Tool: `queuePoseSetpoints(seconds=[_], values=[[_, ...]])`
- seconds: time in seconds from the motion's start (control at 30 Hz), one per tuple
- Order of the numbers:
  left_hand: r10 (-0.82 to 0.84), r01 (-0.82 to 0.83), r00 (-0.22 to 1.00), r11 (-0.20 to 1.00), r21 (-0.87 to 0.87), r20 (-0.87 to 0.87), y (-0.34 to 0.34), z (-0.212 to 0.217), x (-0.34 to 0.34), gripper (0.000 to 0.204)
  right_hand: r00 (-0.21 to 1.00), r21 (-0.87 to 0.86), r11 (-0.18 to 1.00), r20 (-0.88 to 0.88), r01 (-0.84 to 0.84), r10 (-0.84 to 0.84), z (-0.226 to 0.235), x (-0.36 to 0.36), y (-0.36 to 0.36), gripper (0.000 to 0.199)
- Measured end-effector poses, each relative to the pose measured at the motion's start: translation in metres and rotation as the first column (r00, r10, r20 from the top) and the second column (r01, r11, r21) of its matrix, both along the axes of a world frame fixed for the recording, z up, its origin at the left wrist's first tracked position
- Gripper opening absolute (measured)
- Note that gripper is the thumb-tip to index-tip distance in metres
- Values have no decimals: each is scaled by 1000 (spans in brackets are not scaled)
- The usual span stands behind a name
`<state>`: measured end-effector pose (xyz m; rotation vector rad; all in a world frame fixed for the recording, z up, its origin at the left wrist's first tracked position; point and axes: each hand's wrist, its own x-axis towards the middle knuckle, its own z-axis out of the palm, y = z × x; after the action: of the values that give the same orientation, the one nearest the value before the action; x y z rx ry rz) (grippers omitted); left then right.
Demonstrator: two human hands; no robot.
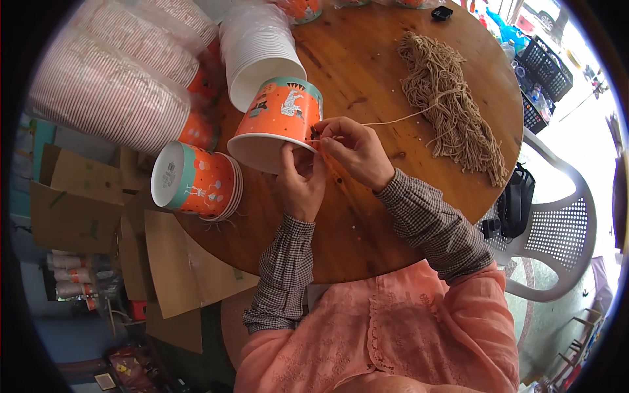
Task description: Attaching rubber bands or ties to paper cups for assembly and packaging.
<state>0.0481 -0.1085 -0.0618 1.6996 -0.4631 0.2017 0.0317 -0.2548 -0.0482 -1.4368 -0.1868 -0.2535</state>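
Left hand (300,180) pinches the rim of the orange cup (278,121), thumb and fingers closed on the white lip at the cup's 4 o'clock edge. Right hand (350,149) is closed on a thin beige string (400,119), fingertips together right at the cup wall beside the left thumb. Both hands touch the cup and each other.

The cup lies tilted on its side near the middle of the round wooden table (367,59), mouth facing 7 o'clock, base toward 1 o'clock. Likely tipped that way so the wall near the rim faces the person and the fingers can work the string at 1 spot; whether there is a hole there cannot be told. The string runs taut from the right fingertips toward 2 o'clock into the string bundle (452,98), which lies loose on the table, well apart from the cup and within the right hand's reach.

Containers: the held cup looks empty, white inside. A cup stack (196,180) at 9 o'clock of the hands lies on its side, mouth toward 9 o'clock, several cups nested, strings showing at its end; the front cup is empty. A white stack (259,46) at 11 o'clock is also nested and on its side, just behind the held cup. Bagged stacks (118,78) in clear plastic sit at 10 o'clock, partly over the table edge.

Cardboard (72,203) lies on the floor at 8 o'clock. A white chair (563,229) stands at 3 o'clock.
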Motion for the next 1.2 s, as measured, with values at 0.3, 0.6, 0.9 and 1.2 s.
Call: queuePoseSetpoints(seconds=[0.3, 0.6, 0.9, 1.2], values=[[36, -38, 999, 997, 63, 37, -2, 1, -3, 42, 998, -81, 995, -25, 52, -55, -2, 0, -1, 13], [33, -41, 994, 996, 80, 101, -3, -6, -1, 38, 996, -196, 976, 15, 92, -91, 0, 0, -1, 12], [39, -107, 957, 968, 225, 286, 0, -6, -3, 22, 968, -229, 950, 180, 212, -173, -1, 0, 1, 13], [127, -136, 985, 988, 71, 118, 5, -10, 9, 18, 979, -251, 959, 182, 133, -88, 0, -1, 4, 16]])
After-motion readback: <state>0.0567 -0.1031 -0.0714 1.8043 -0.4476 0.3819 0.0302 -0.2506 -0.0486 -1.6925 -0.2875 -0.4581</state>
